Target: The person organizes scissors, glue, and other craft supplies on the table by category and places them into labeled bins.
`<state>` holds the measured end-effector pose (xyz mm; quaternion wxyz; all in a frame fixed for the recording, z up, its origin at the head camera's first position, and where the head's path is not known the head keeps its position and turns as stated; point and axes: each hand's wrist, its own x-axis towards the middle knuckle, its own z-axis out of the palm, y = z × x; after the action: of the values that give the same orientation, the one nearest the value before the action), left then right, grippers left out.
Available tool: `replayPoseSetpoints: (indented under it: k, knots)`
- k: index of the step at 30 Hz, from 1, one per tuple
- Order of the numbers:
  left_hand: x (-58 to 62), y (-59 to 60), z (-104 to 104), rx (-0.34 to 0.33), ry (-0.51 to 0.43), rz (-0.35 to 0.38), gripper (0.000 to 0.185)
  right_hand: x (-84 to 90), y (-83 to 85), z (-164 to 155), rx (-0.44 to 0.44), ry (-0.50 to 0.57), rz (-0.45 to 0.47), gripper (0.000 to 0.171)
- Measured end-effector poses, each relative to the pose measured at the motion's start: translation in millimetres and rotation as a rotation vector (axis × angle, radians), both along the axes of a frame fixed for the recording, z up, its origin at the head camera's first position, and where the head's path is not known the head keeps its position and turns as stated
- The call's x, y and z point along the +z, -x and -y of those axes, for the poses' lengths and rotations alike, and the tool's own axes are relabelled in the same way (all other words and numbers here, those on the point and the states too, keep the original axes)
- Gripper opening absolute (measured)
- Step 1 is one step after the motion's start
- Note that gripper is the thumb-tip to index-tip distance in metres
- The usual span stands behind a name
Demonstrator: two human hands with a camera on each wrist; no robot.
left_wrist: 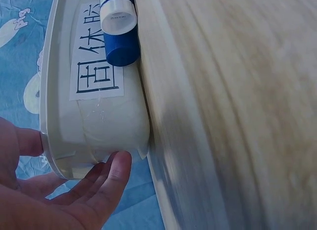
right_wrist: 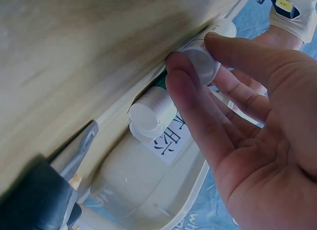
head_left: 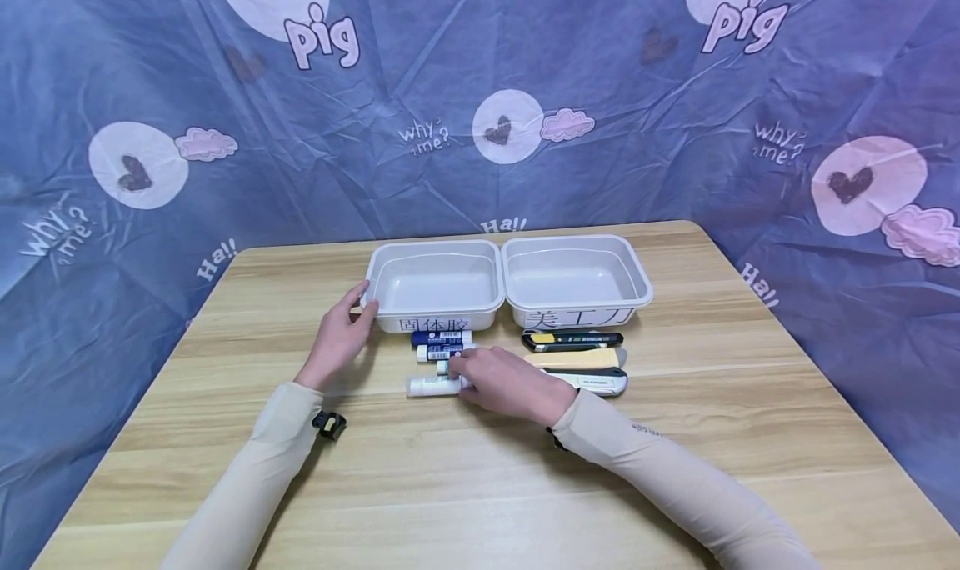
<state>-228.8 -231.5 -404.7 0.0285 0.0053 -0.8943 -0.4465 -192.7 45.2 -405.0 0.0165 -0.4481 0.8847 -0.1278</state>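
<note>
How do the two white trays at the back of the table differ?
The left tray has the left hand touching its corner; the right tray is untouched. Glue sticks lie before the left tray, utility knives before the right. Their labels differ. Both are white, empty and side by side.

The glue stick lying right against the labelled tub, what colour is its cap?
Dark blue. The glue stick cap shows best in the left wrist view, against the tub.

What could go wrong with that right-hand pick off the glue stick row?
1. The right hand pinches only the end of the white glue stick; it might slip and roll.
2. Other glue sticks lie close behind, so the fingers may knock them.
3. The left hand merely touches the left tray, which could slide if bumped.
</note>
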Motion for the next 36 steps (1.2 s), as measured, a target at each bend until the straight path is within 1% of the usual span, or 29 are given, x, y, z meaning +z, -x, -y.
replayPoseSetpoints:
  k: [7, 15, 22, 28, 32, 36]
  knots:
    - [-0.8, -0.1, 0.7, 0.002, 0.005, -0.006, 0.058, 0.3, 0.6, -2.2, 0.007, 0.013, -0.003, 0.009]
    - [-1.5, 0.5, 1.6, -0.007, 0.014, -0.008, 0.059, 2.3, 2.0, -4.0, 0.0, 0.031, 0.006, 0.014]
    - [0.0, -0.4, 0.8, -0.003, 0.011, -0.011, 0.059, 4.9, 3.2, -5.4, -0.011, 0.031, -0.04, 0.013]
    - [-0.3, -1.0, 1.2, -0.002, 0.014, -0.013, 0.059, 9.3, 5.6, -7.0, -0.012, 0.051, -0.084, 0.018]
    - [-1.0, -0.7, 1.6, -0.007, 0.009, -0.007, 0.059, 11.0, 7.4, -9.1, -0.004, 0.082, -0.09, 0.02]
    - [-1.1, -0.2, 1.2, -0.015, 0.004, -0.002, 0.06, 12.4, 9.1, -11.8, -0.018, 0.109, -0.086, 0.021]
